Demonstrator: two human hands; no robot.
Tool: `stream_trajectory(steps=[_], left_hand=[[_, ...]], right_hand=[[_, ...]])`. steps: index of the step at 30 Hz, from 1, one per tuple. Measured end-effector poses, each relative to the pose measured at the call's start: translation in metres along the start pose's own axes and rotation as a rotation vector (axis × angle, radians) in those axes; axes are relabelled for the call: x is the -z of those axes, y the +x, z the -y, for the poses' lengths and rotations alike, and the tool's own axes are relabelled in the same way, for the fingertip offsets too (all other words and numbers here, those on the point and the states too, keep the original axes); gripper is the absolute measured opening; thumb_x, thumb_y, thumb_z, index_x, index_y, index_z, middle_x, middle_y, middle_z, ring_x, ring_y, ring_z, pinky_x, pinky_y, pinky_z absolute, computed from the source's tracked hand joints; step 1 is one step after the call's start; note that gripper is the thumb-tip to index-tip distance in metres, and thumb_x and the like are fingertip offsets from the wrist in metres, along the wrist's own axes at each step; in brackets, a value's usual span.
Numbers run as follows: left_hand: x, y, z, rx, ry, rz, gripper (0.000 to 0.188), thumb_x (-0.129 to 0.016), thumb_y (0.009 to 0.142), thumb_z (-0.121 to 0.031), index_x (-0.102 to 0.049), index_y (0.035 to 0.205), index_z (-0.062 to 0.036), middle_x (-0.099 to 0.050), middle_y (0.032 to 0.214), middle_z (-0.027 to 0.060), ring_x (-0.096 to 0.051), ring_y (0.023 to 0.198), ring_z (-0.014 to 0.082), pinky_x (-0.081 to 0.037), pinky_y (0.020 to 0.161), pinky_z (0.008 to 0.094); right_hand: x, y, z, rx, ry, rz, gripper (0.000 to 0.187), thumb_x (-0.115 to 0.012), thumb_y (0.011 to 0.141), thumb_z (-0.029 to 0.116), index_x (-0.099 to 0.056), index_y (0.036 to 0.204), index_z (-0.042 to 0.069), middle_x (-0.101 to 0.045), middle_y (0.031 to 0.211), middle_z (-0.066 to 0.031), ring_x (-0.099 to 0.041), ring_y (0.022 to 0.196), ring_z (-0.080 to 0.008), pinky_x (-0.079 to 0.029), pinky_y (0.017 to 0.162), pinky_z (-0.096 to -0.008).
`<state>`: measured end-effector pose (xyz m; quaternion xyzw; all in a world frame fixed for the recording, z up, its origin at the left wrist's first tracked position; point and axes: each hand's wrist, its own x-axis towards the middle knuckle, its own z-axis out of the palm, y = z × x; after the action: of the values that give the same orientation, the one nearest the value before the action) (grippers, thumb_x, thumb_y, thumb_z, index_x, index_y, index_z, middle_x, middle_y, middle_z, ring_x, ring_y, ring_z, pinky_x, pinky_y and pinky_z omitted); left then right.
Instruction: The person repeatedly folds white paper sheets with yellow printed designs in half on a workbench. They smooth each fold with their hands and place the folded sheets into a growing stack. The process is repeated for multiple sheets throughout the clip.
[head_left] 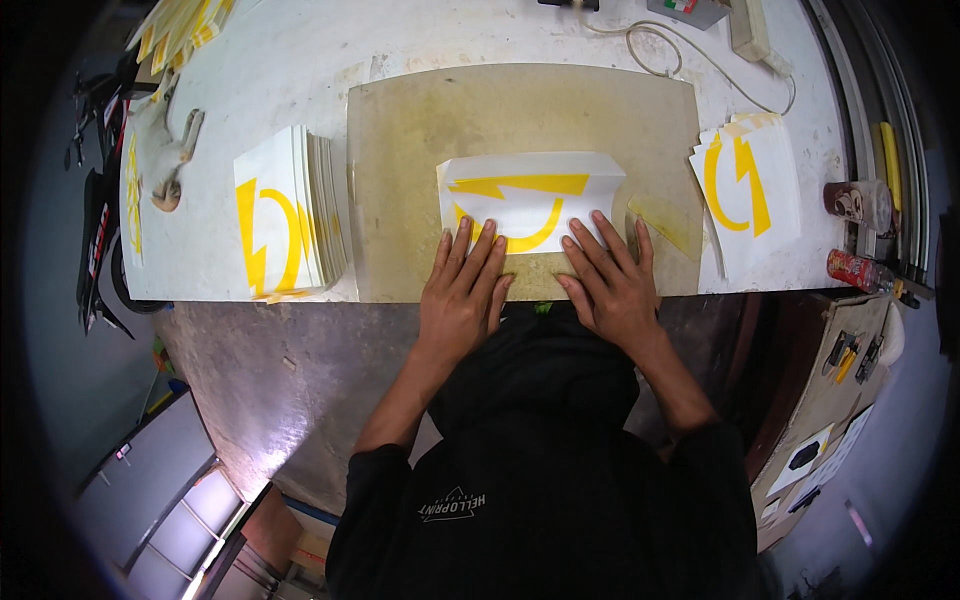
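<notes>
Both hands lie open, palms down and fingers spread, gripping nothing. The left hand [465,275] and the right hand [612,272] rest with their fingertips on the near part of a white paper piece [515,208] bearing a bold yellow print, one hand toward each end of its near edge. The paper piece lies, creased along its length, on a translucent yellowish mat [400,140], which covers the middle of the white table [290,60] and reaches its near edge.

To the left of the mat stands a thick stack of similar printed papers [290,215], yellow design uppermost; to the right, a second group [750,190] lies fanned, overlapping the mat's border. Further printed pieces [180,35] occupy the far left corner.

Containers are grouped mainly at the table's right end. A clear cup [858,205] holds dark brown contents; their level cannot be told. Just beside it, nearer the person, is a bottle [860,270] with a red label, its contents not discernible. At the far edge, a grey box [690,12] is cut off by the frame, its inside hidden. A pale cable [655,45] loops beside it. Below the table's right end, small tools [848,360] sit against the side of a cabinet [800,435].
</notes>
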<state>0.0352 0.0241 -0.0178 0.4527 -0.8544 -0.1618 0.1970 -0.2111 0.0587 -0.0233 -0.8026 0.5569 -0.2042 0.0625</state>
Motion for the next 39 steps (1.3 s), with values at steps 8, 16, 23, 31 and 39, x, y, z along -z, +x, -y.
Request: stream_trajectory(steps=[8, 16, 23, 31, 39], left_hand=[[0.000, 0.000, 0.001, -0.004, 0.005, 0.003, 0.047, -0.072, 0.094, -0.012, -0.063, 0.139, -0.0004, -0.052, 0.156, 0.0185, -0.042, 0.149, 0.0431, -0.034, 0.121, 0.0576], [-0.003, -0.001, 0.002, -0.010, 0.002, -0.013, 0.046, -0.072, 0.094, -0.011, -0.064, 0.138, -0.0004, -0.053, 0.155, 0.0188, -0.043, 0.148, 0.0430, -0.034, 0.121, 0.0576], [0.000, 0.002, -0.001, -0.003, 0.046, -0.027, 0.040, -0.075, 0.094, -0.017, -0.070, 0.129, 0.0008, -0.058, 0.150, 0.0169, -0.048, 0.145, 0.0411, -0.038, 0.119, 0.0563], [-0.008, 0.021, -0.014, 0.090, 0.016, -0.259, 0.025, -0.078, 0.088, -0.009, -0.077, 0.111, -0.0021, -0.071, 0.128, 0.0132, -0.061, 0.126, 0.0368, -0.048, 0.105, 0.0493], [0.007, 0.023, -0.005, 0.167, 0.032, -0.223, 0.024, -0.081, 0.085, -0.015, -0.083, 0.109, -0.0148, -0.066, 0.128, 0.0105, -0.057, 0.119, 0.0325, -0.042, 0.103, 0.0448]], right_hand=[[0.001, 0.001, -0.001, 0.007, -0.001, -0.003, 0.044, -0.072, 0.096, 0.031, -0.067, 0.134, 0.011, -0.055, 0.155, -0.0037, -0.043, 0.150, -0.0286, -0.022, 0.121, -0.0702], [0.002, 0.002, -0.001, 0.006, 0.004, -0.008, 0.044, -0.073, 0.095, 0.031, -0.067, 0.134, 0.011, -0.056, 0.154, -0.0035, -0.044, 0.149, -0.0285, -0.023, 0.120, -0.0717], [0.002, 0.003, 0.001, -0.005, 0.013, -0.020, 0.040, -0.074, 0.094, 0.029, -0.069, 0.129, 0.010, -0.057, 0.153, -0.0038, -0.045, 0.148, -0.0288, -0.022, 0.120, -0.0723], [-0.011, 0.014, 0.008, -0.096, 0.085, -0.194, 0.030, -0.079, 0.089, 0.018, -0.074, 0.118, 0.010, -0.066, 0.136, -0.0053, -0.055, 0.136, -0.0280, -0.021, 0.118, -0.0695], [0.001, 0.030, 0.012, -0.138, 0.100, -0.157, 0.032, -0.081, 0.084, 0.015, -0.077, 0.116, 0.016, -0.065, 0.120, -0.0040, -0.059, 0.121, -0.0280, -0.019, 0.116, -0.0668]])
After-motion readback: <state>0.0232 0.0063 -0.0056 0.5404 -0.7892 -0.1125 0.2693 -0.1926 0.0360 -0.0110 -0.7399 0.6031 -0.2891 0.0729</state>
